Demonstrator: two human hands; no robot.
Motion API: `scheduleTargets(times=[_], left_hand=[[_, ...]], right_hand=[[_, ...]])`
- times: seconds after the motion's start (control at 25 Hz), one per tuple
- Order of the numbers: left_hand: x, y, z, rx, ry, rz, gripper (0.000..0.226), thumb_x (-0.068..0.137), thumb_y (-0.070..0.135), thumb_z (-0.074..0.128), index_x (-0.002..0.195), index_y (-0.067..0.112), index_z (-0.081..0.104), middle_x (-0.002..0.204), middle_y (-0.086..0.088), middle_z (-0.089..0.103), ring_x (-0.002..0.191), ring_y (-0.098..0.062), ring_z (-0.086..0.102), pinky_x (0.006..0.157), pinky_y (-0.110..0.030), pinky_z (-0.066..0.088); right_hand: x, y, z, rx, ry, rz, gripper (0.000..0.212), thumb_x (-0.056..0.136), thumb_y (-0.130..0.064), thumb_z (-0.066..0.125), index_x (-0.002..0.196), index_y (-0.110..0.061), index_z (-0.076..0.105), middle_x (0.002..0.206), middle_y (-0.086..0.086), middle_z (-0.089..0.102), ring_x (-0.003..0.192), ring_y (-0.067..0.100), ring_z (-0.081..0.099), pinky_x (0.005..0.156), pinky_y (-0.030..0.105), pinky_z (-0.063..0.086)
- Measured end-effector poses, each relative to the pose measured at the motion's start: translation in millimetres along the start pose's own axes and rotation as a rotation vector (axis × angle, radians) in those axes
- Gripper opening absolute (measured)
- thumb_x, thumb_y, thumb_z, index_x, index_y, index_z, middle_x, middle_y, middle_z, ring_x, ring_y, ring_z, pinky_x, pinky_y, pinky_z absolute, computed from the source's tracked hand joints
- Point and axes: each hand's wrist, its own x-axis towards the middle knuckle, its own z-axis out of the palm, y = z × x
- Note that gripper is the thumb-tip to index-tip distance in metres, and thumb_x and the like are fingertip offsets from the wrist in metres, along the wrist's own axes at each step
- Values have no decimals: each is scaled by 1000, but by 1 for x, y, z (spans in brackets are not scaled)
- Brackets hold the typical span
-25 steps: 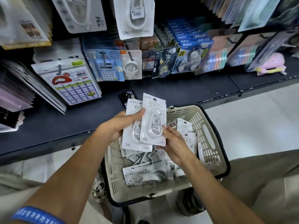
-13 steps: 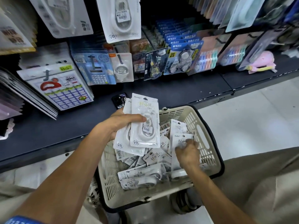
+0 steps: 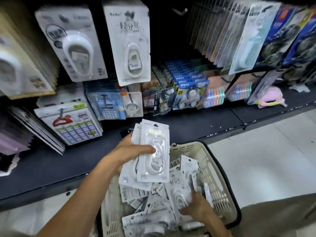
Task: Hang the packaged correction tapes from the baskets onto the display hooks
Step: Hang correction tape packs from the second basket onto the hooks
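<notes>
So the stack of packaged correction tapes (image 3: 150, 151) in the left hand (image 3: 126, 151) sits higher and further from the basket (image 3: 220, 170) than it did a second ago, thumb clamped across the front pack. I can make out three packs in that stack, maybe more hidden behind. The right hand (image 3: 196, 207), which was up beside the stack a second ago, is now down in the basket, fingers curled around another pack (image 3: 179, 190), near right. So my guess is it's still the gathering stage, nothing hung yet. One basket in view, loose packs too jumbled to count. Far above, one matching pack (image 3: 130, 41) hangs on its hook, and there's one bare hook (image 3: 179, 11) to its right.
</notes>
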Motion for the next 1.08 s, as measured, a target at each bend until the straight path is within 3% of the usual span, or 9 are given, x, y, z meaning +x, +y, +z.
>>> scheduleTargets(times=[0.12, 0.2, 0.28, 0.48, 0.6, 0.76, 0.84, 0.96, 1.08], left_hand=[[-22, 50, -1, -37, -15, 159, 80, 44, 25, 94, 118, 28, 64, 105, -6, 80, 94, -31, 77, 83, -51, 61], [-40, 89, -8, -95, 2, 291, 79, 46, 24, 96, 119, 26, 66, 107, -10, 79, 95, -34, 77, 79, -51, 62], [-57, 125, -20, -150, 13, 422, 70, 50, 21, 95, 115, 24, 71, 109, -14, 78, 96, -37, 76, 75, -50, 63], [-78, 167, -41, -277, 99, 568, 70, 54, 8, 90, 120, 12, 67, 103, -20, 78, 86, -39, 77, 62, -44, 63], [-77, 163, -34, -320, 127, 567, 69, 57, 6, 88, 122, 14, 66, 106, -17, 78, 88, -36, 77, 63, -42, 63], [-76, 161, -33, -360, 81, 595, 67, 58, 13, 88, 121, 18, 66, 108, -16, 78, 93, -38, 77, 67, -43, 64], [-75, 160, -34, -372, 57, 601, 67, 56, 14, 90, 119, 19, 68, 109, -16, 78, 96, -39, 76, 70, -45, 64], [-73, 157, -33, -360, 84, 600, 66, 59, 16, 89, 121, 19, 67, 108, -14, 78, 95, -37, 76, 70, -43, 64], [-72, 154, -30, -358, 99, 596, 74, 51, 23, 93, 120, 18, 67, 106, -13, 79, 93, -35, 77, 67, -40, 64]], right_hand=[[-11, -27, -42, 410, 118, -160, 55, 68, -15, 93, 116, -7, 67, 98, 9, 78, 89, 27, 71, 68, 28, 56], [-35, -67, -87, 568, 266, -387, 35, 74, -27, 90, 106, -21, 76, 85, 5, 79, 77, 27, 75, 54, 29, 55], [-65, -109, -132, 709, 263, -586, 21, 85, -38, 78, 105, -37, 72, 88, 5, 77, 66, 34, 72, 42, 30, 51], [-120, -204, -218, 839, 230, -820, 29, 79, -49, 68, 104, -33, 68, 81, 8, 74, 41, 21, 56, 34, 25, 41], [-123, -234, -238, 845, 282, -753, 24, 91, -41, 69, 98, -19, 67, 71, 10, 67, 37, 19, 45, 34, 26, 34], [-119, -225, -237, 909, 335, -685, 24, 85, -43, 77, 87, -20, 71, 63, 9, 62, 40, 21, 41, 37, 23, 29], [-118, -232, -235, 920, 334, -666, 36, 83, -38, 78, 108, -14, 67, 77, 6, 70, 47, 23, 56, 38, 28, 40], [-119, -253, -225, 968, 367, -589, 55, 94, -24, 72, 142, -23, 44, 131, 4, 58, 96, 32, 71, 76, 45, 62], [-136, -264, -193, 810, 299, -820, 31, 89, -34, 77, 117, -27, 67, 116, 4, 71, 97, 19, 72, 81, 36, 59]])
